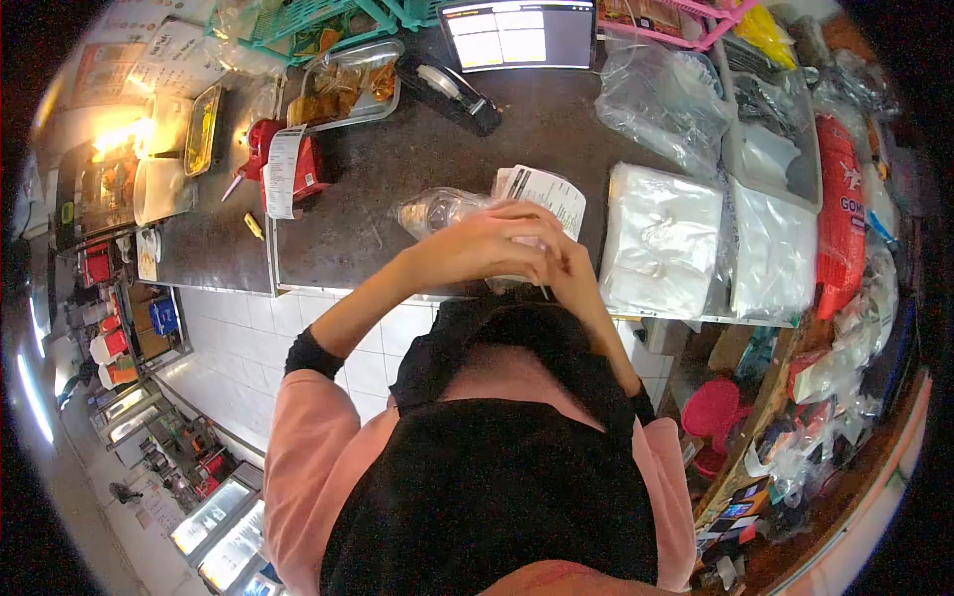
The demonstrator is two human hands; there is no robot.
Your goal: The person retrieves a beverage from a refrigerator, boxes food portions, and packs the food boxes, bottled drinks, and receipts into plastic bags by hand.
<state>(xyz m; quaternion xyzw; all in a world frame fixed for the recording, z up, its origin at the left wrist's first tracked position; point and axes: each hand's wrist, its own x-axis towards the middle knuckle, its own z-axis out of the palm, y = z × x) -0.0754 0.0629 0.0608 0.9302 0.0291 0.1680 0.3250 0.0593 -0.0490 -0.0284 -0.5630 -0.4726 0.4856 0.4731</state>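
My left hand [489,241] and my right hand [568,266] meet at the front edge of the dark counter, fingers bent and overlapping. Under and beside them lies a clear plastic bag [429,211] with something pale inside. My left hand closes on the near part of this bag. The right hand's fingers are pinched together against the left; what they grip is hidden, though a thin pale tip shows below them. Just behind the hands rests a printed receipt [547,194], partly covered by my fingers.
Stacks of white plastic bags [661,238] lie to the right, beside a grey bin [775,129]. A tape dispenser [447,94], a tray of food [343,87] and a screen [519,35] stand at the back. A red box with a paper slip [284,174] is on the left.
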